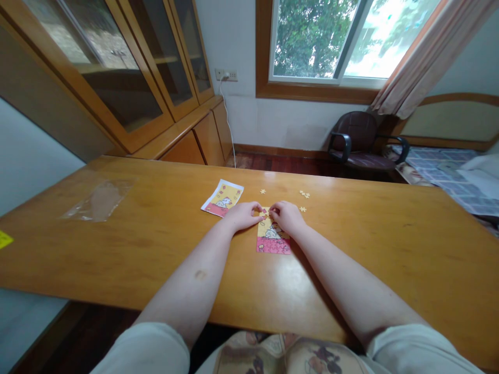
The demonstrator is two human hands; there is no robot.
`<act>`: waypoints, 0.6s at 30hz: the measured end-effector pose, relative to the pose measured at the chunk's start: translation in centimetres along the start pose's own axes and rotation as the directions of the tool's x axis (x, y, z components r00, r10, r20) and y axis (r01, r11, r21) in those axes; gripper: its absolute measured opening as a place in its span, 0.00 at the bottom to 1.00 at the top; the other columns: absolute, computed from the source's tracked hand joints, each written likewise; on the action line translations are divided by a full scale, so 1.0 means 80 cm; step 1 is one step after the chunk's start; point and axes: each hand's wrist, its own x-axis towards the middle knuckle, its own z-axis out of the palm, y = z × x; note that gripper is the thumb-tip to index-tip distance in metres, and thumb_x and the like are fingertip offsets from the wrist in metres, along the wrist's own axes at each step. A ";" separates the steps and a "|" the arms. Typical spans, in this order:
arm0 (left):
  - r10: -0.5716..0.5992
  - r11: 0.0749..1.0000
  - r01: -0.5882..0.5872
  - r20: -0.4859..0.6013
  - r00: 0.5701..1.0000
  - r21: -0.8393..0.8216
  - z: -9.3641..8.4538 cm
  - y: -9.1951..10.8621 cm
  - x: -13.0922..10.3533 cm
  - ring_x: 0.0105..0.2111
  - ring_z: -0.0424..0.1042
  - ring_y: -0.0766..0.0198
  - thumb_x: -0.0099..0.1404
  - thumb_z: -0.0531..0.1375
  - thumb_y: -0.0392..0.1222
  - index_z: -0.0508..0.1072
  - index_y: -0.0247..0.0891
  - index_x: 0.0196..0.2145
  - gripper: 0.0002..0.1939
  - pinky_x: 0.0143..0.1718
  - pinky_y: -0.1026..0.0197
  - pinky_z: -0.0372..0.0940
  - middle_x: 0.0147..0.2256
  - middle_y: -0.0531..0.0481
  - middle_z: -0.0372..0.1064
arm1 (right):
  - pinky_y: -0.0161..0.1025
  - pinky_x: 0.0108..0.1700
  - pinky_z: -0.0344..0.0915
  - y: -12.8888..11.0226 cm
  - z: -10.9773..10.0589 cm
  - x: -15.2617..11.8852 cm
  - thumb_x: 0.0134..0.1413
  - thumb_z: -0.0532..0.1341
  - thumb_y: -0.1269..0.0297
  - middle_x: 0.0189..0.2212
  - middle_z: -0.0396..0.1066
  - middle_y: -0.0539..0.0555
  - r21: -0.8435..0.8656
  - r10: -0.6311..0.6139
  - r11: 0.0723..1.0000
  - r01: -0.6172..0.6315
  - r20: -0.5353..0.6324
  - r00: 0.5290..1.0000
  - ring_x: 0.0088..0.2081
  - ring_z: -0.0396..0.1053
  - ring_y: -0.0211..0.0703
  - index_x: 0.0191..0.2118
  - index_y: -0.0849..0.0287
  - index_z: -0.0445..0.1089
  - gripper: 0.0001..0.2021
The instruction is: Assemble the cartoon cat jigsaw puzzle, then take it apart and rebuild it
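A partly assembled jigsaw puzzle lies flat on the wooden table, pink along the bottom and yellow above, with a white cartoon animal. My left hand is at its upper left corner, thumb and fingertips curled round the edge pieces. Over the upper right part is my right hand, its fingertips pinched together on a small yellow puzzle piece that they mostly hide. Left of the puzzle, partly behind my left hand, a printed picture sheet shows the same design.
Beyond my hands lie loose puzzle pieces: one piece, a small cluster and another piece. A clear plastic bag rests on the left of the table. A chair stands past the far edge.
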 end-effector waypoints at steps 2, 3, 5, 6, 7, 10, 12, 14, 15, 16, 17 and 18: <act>0.002 1.000 -0.002 0.001 1.000 0.004 0.000 0.001 -0.001 0.32 0.70 0.60 0.57 0.59 0.57 0.74 0.46 0.41 0.18 0.29 0.63 0.57 0.29 0.53 0.71 | 0.34 0.44 0.59 0.004 -0.004 -0.002 0.58 0.55 0.65 0.37 0.75 0.54 -0.013 -0.046 0.999 0.046 0.008 0.999 0.39 0.69 0.41 0.40 0.56 0.76 0.11; 0.006 1.000 -0.006 0.002 1.000 0.005 -0.001 0.001 -0.001 0.31 0.70 0.61 0.57 0.59 0.57 0.74 0.46 0.42 0.18 0.29 0.63 0.57 0.29 0.53 0.71 | 0.34 0.44 0.59 0.006 -0.007 -0.003 0.58 0.55 0.65 0.37 0.75 0.54 -0.025 -0.071 0.997 0.071 0.020 0.997 0.39 0.69 0.41 0.41 0.56 0.76 0.12; 0.014 1.000 -0.014 0.005 1.000 0.005 -0.001 0.002 -0.003 0.30 0.69 0.62 0.57 0.59 0.57 0.74 0.46 0.41 0.18 0.28 0.63 0.56 0.28 0.53 0.70 | 0.35 0.43 0.59 0.009 -0.010 -0.004 0.58 0.54 0.66 0.36 0.75 0.54 -0.057 -0.106 0.992 0.109 0.049 0.993 0.38 0.69 0.41 0.41 0.55 0.77 0.13; 0.020 1.000 -0.020 0.005 1.000 0.004 -0.001 0.003 -0.004 0.29 0.69 0.62 0.58 0.58 0.57 0.74 0.46 0.42 0.18 0.28 0.63 0.56 0.27 0.53 0.70 | 0.35 0.43 0.58 0.009 -0.012 -0.005 0.58 0.54 0.66 0.35 0.75 0.54 -0.074 -0.115 0.990 0.120 0.060 0.991 0.37 0.69 0.41 0.41 0.55 0.77 0.13; 0.027 1.000 -0.027 0.004 1.000 0.003 -0.002 0.003 -0.004 0.29 0.69 0.62 0.58 0.58 0.57 0.74 0.46 0.42 0.19 0.28 0.63 0.56 0.27 0.53 0.70 | 0.35 0.42 0.58 0.009 -0.013 -0.005 0.58 0.55 0.66 0.34 0.75 0.54 -0.090 -0.121 0.988 0.127 0.069 0.990 0.37 0.69 0.42 0.41 0.54 0.77 0.13; 0.051 0.999 -0.051 0.007 0.999 0.003 -0.002 0.004 -0.006 0.30 0.69 0.61 0.58 0.58 0.57 0.74 0.48 0.44 0.19 0.28 0.63 0.56 0.29 0.53 0.71 | 0.36 0.43 0.58 0.007 -0.014 -0.005 0.57 0.55 0.67 0.34 0.74 0.54 -0.119 -0.127 0.983 0.137 0.089 0.988 0.37 0.69 0.42 0.42 0.53 0.77 0.14; 0.057 0.998 -0.057 0.017 0.998 0.004 -0.002 0.004 -0.006 0.31 0.70 0.61 0.58 0.57 0.57 0.74 0.49 0.46 0.20 0.29 0.63 0.57 0.30 0.52 0.72 | 0.36 0.44 0.57 0.005 -0.014 -0.005 0.57 0.55 0.66 0.35 0.74 0.54 -0.125 -0.128 0.982 0.140 0.102 0.987 0.38 0.69 0.42 0.43 0.53 0.77 0.14; 0.061 0.998 -0.062 0.028 0.998 0.008 -0.002 0.003 -0.006 0.32 0.70 0.60 0.58 0.57 0.57 0.74 0.49 0.47 0.21 0.29 0.63 0.57 0.31 0.52 0.72 | 0.37 0.44 0.57 0.005 -0.014 -0.006 0.57 0.55 0.66 0.35 0.75 0.54 -0.126 -0.128 0.982 0.141 0.108 0.986 0.39 0.69 0.43 0.42 0.52 0.77 0.13; 0.063 0.998 -0.063 0.032 0.998 0.013 -0.002 0.003 -0.006 0.32 0.70 0.60 0.58 0.57 0.57 0.74 0.50 0.47 0.21 0.29 0.63 0.57 0.31 0.51 0.72 | 0.37 0.44 0.57 0.004 -0.014 -0.006 0.57 0.55 0.66 0.35 0.75 0.54 -0.127 -0.128 0.982 0.141 0.107 0.986 0.39 0.69 0.43 0.42 0.52 0.77 0.14; 0.064 0.998 -0.065 0.034 0.997 0.019 -0.002 0.002 -0.006 0.32 0.70 0.60 0.58 0.57 0.57 0.74 0.50 0.48 0.21 0.30 0.63 0.58 0.32 0.51 0.73 | 0.37 0.44 0.57 0.004 -0.014 -0.006 0.57 0.55 0.66 0.35 0.75 0.54 -0.127 -0.128 0.982 0.141 0.105 0.986 0.39 0.69 0.43 0.42 0.52 0.77 0.14; 0.065 0.998 -0.066 0.036 0.997 0.025 -0.002 0.002 -0.006 0.32 0.70 0.59 0.58 0.58 0.56 0.74 0.51 0.48 0.22 0.30 0.63 0.58 0.32 0.51 0.73 | 0.37 0.44 0.57 0.005 -0.014 -0.006 0.58 0.55 0.66 0.35 0.75 0.54 -0.127 -0.127 0.982 0.140 0.103 0.986 0.38 0.69 0.43 0.42 0.52 0.77 0.14; 0.064 0.997 -0.065 0.037 0.997 0.029 -0.002 0.002 -0.006 0.33 0.71 0.59 0.57 0.58 0.56 0.74 0.51 0.49 0.22 0.30 0.63 0.58 0.33 0.51 0.73 | 0.36 0.43 0.58 0.005 -0.014 -0.006 0.58 0.55 0.66 0.35 0.75 0.54 -0.125 -0.126 0.982 0.138 0.104 0.987 0.38 0.70 0.43 0.42 0.52 0.77 0.14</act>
